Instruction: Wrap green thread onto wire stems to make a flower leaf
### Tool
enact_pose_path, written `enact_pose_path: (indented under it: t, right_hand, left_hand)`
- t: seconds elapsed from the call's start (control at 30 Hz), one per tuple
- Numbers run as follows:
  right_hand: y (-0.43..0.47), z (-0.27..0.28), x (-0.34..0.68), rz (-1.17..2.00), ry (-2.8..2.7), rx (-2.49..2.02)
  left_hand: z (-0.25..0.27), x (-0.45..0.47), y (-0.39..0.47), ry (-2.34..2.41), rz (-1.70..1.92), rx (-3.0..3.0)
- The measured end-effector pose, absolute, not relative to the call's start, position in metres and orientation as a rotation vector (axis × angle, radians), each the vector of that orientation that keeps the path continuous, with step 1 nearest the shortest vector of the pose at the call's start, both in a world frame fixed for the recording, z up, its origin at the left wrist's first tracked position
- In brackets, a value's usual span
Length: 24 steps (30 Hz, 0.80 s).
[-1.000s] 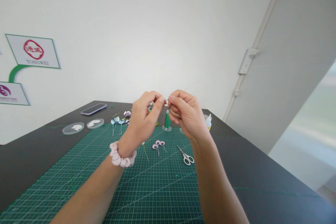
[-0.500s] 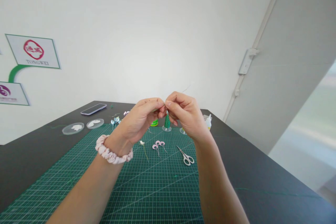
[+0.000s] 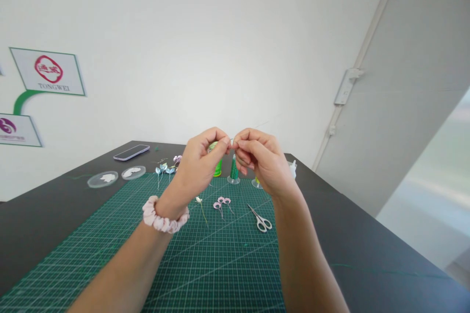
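A green gridded mat [image 3: 220,264] is covering the near part of the black table [image 3: 352,239]. A pale pink scrunchie [image 3: 163,224] is circling the left wrist. Above the mat, the left hand [image 3: 203,159] is pinching between thumb and forefinger, close against the fingertips of the right hand [image 3: 263,160]. The right hand is gripping a thin strand [image 3: 262,123], which is extending beyond its knuckles, up and to the right. The strand is hidden within the fingers, so its exact hold in the left hand cannot be told.

White-handled scissors [image 3: 258,215] are lying on the mat, rings toward the person. To their left, pink flowers [image 3: 221,200] are resting in a cluster, with a white flower [image 3: 199,200] lying beside them. Farther back, a green spool [image 3: 234,170] is standing upright behind the hands; a bright green tub [image 3: 218,168] is standing to its left, partly hidden. A phone [image 3: 131,152] is lying at the far left.
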State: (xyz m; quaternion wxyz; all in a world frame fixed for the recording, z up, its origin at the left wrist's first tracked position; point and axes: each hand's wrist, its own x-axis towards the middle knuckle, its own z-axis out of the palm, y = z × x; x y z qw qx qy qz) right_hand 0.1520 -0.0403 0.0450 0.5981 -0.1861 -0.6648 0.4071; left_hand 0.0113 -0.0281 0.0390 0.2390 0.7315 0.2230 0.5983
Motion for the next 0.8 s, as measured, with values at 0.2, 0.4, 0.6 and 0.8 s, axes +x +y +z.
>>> enact_pose_path:
  t: [0.2, 0.4, 0.6, 0.8]
  right_hand:
    - [-0.042, 0.046, 0.150, 1.014, -1.520, -0.453]
    - [-0.044, 0.047, 0.147, 1.070, -1.464, -0.457]
    - [-0.044, 0.048, 0.146, 1.093, -1.405, -0.462]
    - [-0.043, 0.048, 0.143, 1.085, -1.342, -0.465]
  left_hand:
    - [0.035, 0.013, -0.028, 0.751, 1.888, 2.304]
    - [0.032, 0.014, -0.023, 0.725, 2.123, 2.576]
    - [0.031, 0.016, -0.020, 0.737, 2.228, 2.813]
    - [0.030, 0.017, -0.018, 0.781, 2.287, 2.940]
